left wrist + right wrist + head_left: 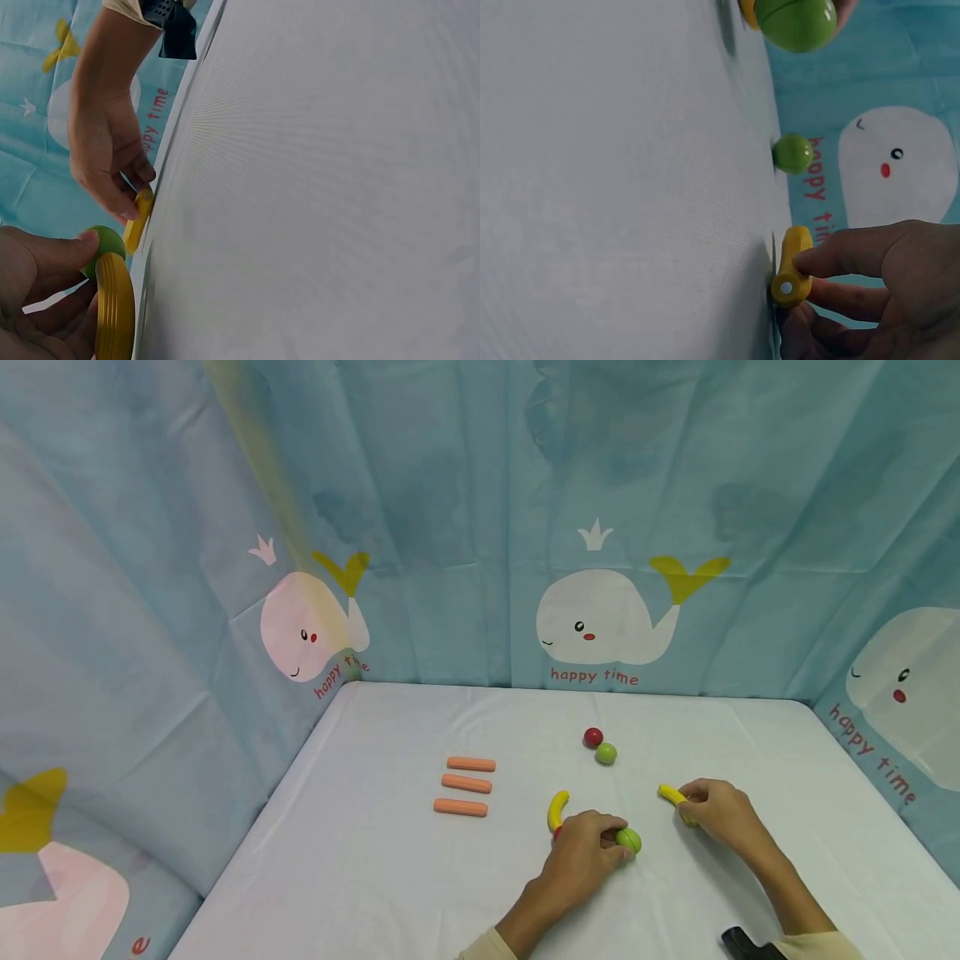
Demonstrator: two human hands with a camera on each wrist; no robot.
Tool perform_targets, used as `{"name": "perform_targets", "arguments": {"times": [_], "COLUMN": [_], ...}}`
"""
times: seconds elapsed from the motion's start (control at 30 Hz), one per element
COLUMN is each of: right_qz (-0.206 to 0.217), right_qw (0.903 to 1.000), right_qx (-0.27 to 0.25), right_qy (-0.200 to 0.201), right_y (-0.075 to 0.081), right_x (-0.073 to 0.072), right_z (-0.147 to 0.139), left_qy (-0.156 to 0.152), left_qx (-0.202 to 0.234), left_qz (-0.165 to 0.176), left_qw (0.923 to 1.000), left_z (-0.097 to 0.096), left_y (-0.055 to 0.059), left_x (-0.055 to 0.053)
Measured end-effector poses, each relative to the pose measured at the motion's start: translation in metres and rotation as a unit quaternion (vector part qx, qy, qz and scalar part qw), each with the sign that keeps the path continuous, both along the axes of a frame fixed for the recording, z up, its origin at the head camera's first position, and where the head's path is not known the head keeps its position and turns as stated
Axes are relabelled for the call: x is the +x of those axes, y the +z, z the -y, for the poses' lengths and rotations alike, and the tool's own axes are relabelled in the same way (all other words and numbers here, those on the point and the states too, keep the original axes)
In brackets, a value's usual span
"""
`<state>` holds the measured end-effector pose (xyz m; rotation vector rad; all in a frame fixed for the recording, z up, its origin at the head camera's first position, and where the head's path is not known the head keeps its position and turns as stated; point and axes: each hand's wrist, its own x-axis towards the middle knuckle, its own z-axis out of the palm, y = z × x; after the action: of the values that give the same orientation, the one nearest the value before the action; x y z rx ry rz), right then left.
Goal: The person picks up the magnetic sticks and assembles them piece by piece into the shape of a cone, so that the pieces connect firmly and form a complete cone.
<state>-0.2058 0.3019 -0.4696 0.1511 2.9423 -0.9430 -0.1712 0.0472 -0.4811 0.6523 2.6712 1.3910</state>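
Observation:
My left hand (581, 856) pinches a green ball (628, 841) with a dark seam line between thumb and fingertips, low over the white table. Just beyond that hand lies a curved yellow toy banana (557, 810), which shows large in the left wrist view (115, 311). A small red thing (557, 833) peeks out by its lower end, mostly hidden by the left hand. To the right, my right hand (716, 810) pinches a second yellow banana (672, 793). The right wrist view shows this banana's blunt end (791, 289) with a white dot, between thumb and fingers.
Three orange sticks (467, 783) lie in a loose column left of the hands. Farther back, a red ball (593, 737) sits against another green ball (606, 753). A blue whale-print curtain (450, 610) stands along the table's (375, 760) back and sides.

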Motion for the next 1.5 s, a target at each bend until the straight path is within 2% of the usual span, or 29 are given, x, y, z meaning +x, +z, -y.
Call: {"name": "perform_targets", "arguments": {"times": [0.17,0.37,0.7,1.1,1.5], "right_qz": [-0.008,0.011,0.014,0.018,0.018], "right_qw": [0.9998,0.9974,0.9956,0.9816,0.9773], "right_qx": [-0.015,-0.067,-0.091,-0.190,-0.211], "right_qy": [-0.011,-0.025,-0.015,-0.004,0.003], "right_y": [-0.002,-0.001,0.000,-0.001,0.001], "right_x": [0.003,0.006,0.013,0.020,0.024], "right_z": [0.005,0.014,0.026,0.036,0.046], "left_qy": [0.001,0.000,0.001,-0.005,-0.004], "left_qx": [-0.008,-0.008,-0.012,-0.006,-0.014], "left_qz": [-0.007,-0.009,-0.005,-0.021,-0.033], "left_qw": [0.9999,0.9999,0.9999,0.9997,0.9994], "left_z": [0.000,0.000,0.001,0.001,0.002], "left_y": [0.000,0.000,0.000,-0.001,-0.001], "left_x": [0.000,0.000,-0.001,0.000,0.000]}}
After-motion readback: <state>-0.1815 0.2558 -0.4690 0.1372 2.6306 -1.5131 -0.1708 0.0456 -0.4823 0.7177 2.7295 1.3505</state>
